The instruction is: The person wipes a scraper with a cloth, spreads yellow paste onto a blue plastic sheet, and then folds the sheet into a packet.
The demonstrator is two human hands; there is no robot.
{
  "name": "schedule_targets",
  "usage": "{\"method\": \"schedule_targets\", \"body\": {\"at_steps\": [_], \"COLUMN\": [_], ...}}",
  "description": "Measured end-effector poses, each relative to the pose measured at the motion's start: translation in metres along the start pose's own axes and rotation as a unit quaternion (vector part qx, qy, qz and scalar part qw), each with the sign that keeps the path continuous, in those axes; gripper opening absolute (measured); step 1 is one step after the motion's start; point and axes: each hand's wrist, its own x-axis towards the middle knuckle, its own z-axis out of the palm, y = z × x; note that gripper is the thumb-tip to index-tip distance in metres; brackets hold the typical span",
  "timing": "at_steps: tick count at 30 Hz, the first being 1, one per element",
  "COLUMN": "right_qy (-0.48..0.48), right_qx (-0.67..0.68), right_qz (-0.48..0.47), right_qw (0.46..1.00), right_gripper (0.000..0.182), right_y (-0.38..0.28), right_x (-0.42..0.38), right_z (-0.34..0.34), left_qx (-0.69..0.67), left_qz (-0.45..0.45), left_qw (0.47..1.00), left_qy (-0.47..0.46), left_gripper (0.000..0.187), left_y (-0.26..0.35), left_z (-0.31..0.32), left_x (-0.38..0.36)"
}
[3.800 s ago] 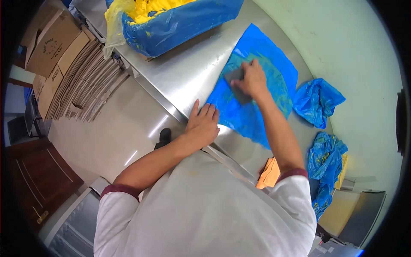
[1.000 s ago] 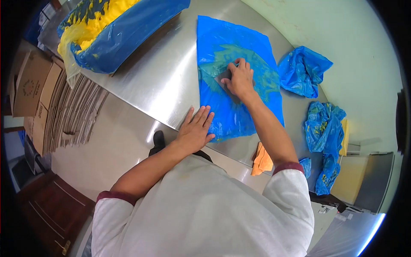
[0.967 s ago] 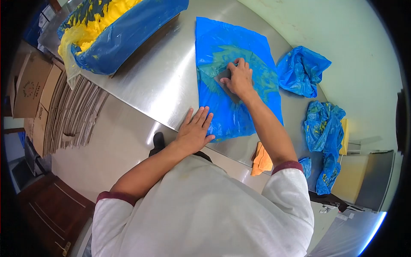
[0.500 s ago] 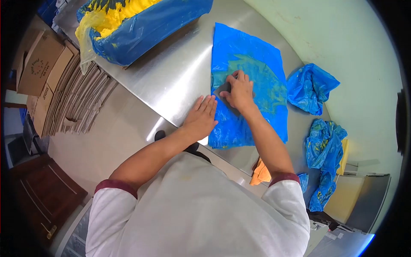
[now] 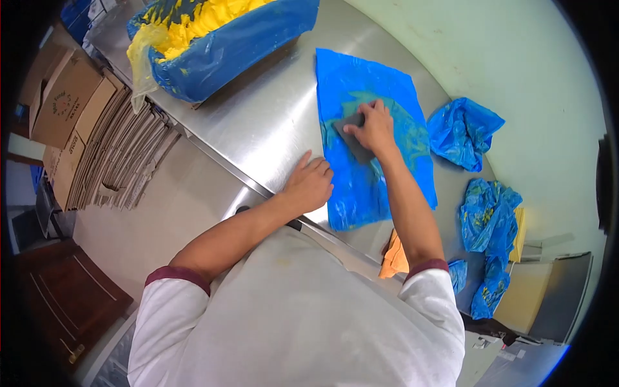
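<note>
Resting the left hand [image 5: 311, 184], fingers loosely spread and gripping nothing, on the surface [image 5: 271, 135] at the left edge of the smeared blue sheet [image 5: 361, 197], probably for balance. Pinching the scraper [image 5: 360, 149] between thumb and fingers of the right hand [image 5: 375, 126], holding it at the sheet's middle, seemingly to control its broad edge. Facing, beyond, the yellow-filled tub [image 5: 242, 68], perhaps standing back to give the sheet room.

Hands [image 5: 309, 186] [image 5: 376, 130]: two seen
Scraper [image 5: 353, 143]: one seen
Flat blue sheet [image 5: 358, 197]: one seen
Orange cloth [image 5: 394, 259]: one seen
Tub [image 5: 242, 54]: one seen
</note>
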Motion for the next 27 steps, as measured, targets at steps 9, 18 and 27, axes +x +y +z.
{"method": "schedule_targets", "body": {"at_steps": [9, 18, 27], "right_qy": [-0.05, 0.058, -0.08], "right_qx": [0.016, 0.029, 0.049], "right_qz": [-0.095, -0.071, -0.108], "right_qw": [0.994, 0.995, 0.99], "right_gripper": [0.048, 0.044, 0.044], "right_y": [-0.013, -0.032, -0.015], "right_x": [-0.025, 0.025, -0.052], "right_z": [0.029, 0.044, 0.015], "left_qx": [0.088, 0.158, 0.1], "left_qz": [0.06, 0.054, 0.048], "left_qw": [0.982, 0.972, 0.974], "left_qy": [0.156, 0.166, 0.196], "left_gripper": [0.05, 0.047, 0.03], "left_y": [-0.018, -0.006, 0.005], "left_z": [0.035, 0.036, 0.039], "left_x": [0.003, 0.004, -0.01]}}
